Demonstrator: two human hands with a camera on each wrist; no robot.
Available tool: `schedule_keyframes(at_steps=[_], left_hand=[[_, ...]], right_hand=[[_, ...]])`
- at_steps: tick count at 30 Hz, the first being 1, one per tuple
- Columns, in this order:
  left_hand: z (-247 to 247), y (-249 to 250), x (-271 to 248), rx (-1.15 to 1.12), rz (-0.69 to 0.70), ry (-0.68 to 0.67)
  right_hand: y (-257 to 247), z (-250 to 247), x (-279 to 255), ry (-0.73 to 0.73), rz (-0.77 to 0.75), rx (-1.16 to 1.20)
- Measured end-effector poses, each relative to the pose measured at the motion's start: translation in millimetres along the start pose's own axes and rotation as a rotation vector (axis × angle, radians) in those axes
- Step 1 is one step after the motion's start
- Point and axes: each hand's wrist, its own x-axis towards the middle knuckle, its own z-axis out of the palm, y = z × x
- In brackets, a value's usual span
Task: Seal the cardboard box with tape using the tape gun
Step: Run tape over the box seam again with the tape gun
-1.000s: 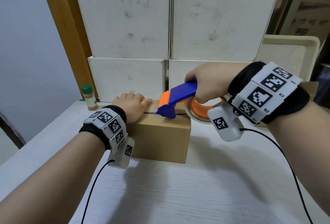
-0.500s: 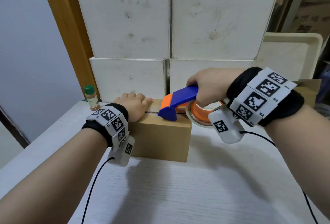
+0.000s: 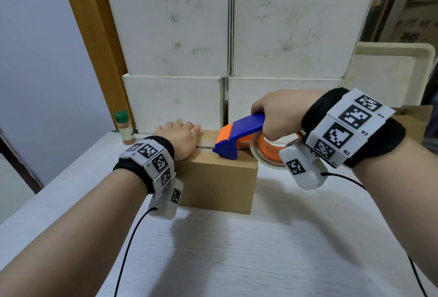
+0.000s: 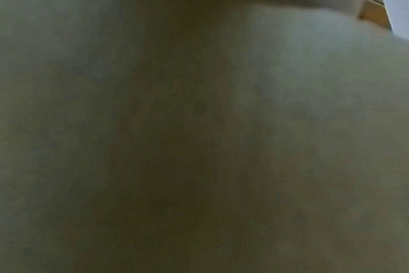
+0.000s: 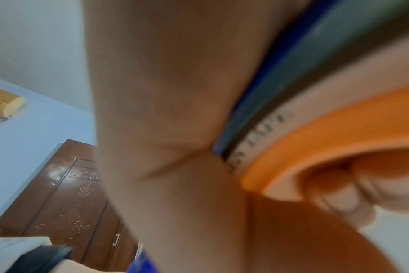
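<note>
Cardboard box [image 3: 218, 185] on counter [image 3: 260, 249], far-centre, just short of white cartons [image 3: 170, 100]. Left hand [image 3: 181, 139] flat, pressing box's far-left top edge. Right hand [image 3: 279, 116] wrapped around tape gun [image 3: 239, 135], nose on top seam near right edge. Open counter near and right.

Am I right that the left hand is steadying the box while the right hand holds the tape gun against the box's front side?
Not quite: the head view shows the tape gun on the box's top, at the seam. The left hand does steady it, and the right hand holds the gun.
</note>
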Motion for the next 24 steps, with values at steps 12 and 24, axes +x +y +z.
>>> schedule_keyframes(at_steps=[12, 24], left_hand=[[-6.6, -6.7, -1.1, -0.267, 0.011, -0.036], [-18.9, -14.1, -7.8, -0.296, -0.025, 0.04]], right_hand=[[-0.7, 0.4, 0.8, -0.015, 0.007, 0.016], [-11.1, 3.0, 8.0, -0.051, -0.005, 0.035]])
